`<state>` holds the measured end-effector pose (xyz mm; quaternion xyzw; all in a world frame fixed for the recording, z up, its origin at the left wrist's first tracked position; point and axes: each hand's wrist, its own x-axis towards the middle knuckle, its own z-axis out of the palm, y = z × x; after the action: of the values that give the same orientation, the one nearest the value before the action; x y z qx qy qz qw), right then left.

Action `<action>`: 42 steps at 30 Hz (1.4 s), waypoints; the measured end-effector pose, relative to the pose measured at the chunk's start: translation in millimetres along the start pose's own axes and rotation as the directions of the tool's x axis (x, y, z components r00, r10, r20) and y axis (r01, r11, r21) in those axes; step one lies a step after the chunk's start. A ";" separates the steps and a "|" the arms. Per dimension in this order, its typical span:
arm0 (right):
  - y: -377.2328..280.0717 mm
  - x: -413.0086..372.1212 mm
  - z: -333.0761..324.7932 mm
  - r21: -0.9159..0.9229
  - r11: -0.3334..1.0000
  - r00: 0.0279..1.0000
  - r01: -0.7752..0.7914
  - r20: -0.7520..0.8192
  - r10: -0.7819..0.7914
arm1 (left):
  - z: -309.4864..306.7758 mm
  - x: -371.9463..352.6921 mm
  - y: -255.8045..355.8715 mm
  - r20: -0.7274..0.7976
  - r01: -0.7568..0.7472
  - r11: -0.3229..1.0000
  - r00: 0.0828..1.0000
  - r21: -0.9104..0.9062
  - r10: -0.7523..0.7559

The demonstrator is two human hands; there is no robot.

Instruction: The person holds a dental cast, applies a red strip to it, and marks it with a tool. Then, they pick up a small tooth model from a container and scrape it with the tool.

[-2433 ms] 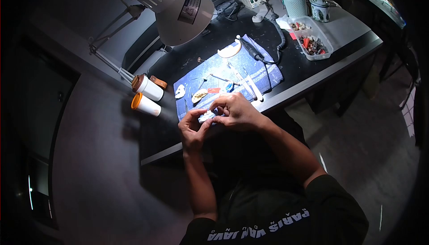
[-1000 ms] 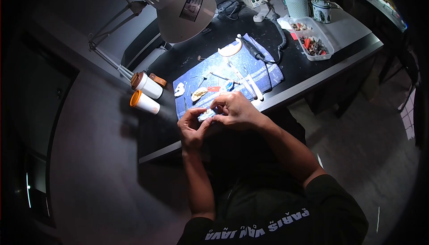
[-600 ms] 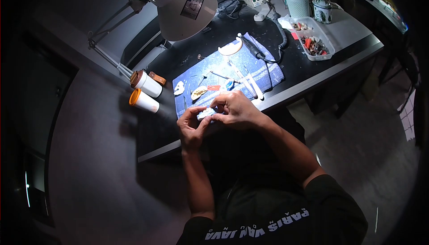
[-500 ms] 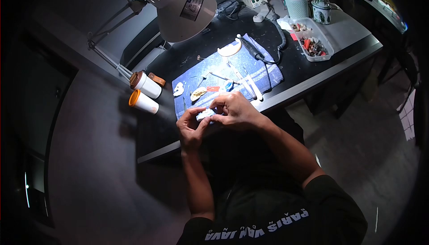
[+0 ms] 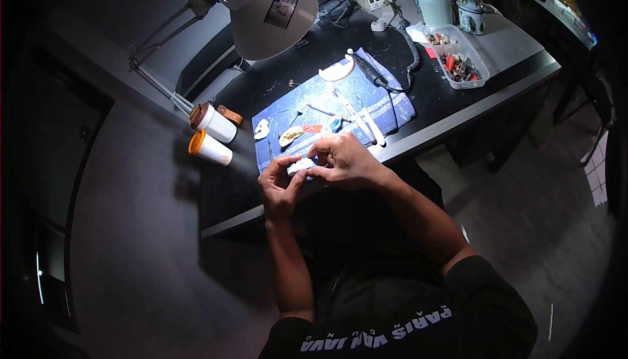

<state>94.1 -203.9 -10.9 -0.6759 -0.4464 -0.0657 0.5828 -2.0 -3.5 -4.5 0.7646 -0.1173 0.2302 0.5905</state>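
Both hands meet at the front edge of a blue towel [image 5: 386,107], around a small white dental cast [image 5: 299,168] with tooth-like bumps on top. My left hand [image 5: 278,187] grips its left side between thumb and fingers. From the right, the thumb and curled fingers of my right hand [image 5: 350,162] pinch the cast's other side. Just beyond them lie a yellowish cast [image 5: 290,136], a red strip [image 5: 312,129] and a blue-and-white piece [image 5: 333,125]. Another white piece [image 5: 261,130] rests at the towel's left, and thin tools [image 5: 362,123] lie to the right.
A rotary handpiece [image 5: 370,72] and a white curved piece [image 5: 336,71] lie at the towel's far side. Two cups [image 5: 219,126] stand left under a desk lamp [image 5: 271,22]. A divided plastic box [image 5: 461,68] of small parts sits at right, near a pen holder [image 5: 436,11].
Almost nothing differs. The white cast appears slightly tilted between the fingers, while both hands stay in nearly the same place.
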 end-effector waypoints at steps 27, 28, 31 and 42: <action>0.7 0.4 1.0 0.006 1.000 1.000 0.006 -0.003 -0.006 | -3.1 -1.1 -4.2 0.003 0.073 0.997 0.997 -0.037 -0.073; 0.6 0.6 1.3 0.004 1.000 1.000 0.008 -0.001 -0.008 | -3.4 -1.3 -3.9 -0.001 0.075 0.997 0.997 -0.033 -0.075; 1.6 0.7 0.4 -0.003 1.000 1.000 0.017 -0.004 -0.017 | -2.0 -0.7 -2.9 -0.005 0.067 0.998 0.998 -0.016 -0.067; -9.9 0.7 -8.0 0.100 0.993 0.999 -0.054 0.003 0.054 | 0.4 9.4 22.1 0.084 0.140 0.990 0.986 0.015 -0.141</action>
<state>91.2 -211.1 -0.7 -0.6576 -0.4306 -0.0272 0.6176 -3.8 -9.1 18.8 0.7825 -0.0871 0.1559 0.5964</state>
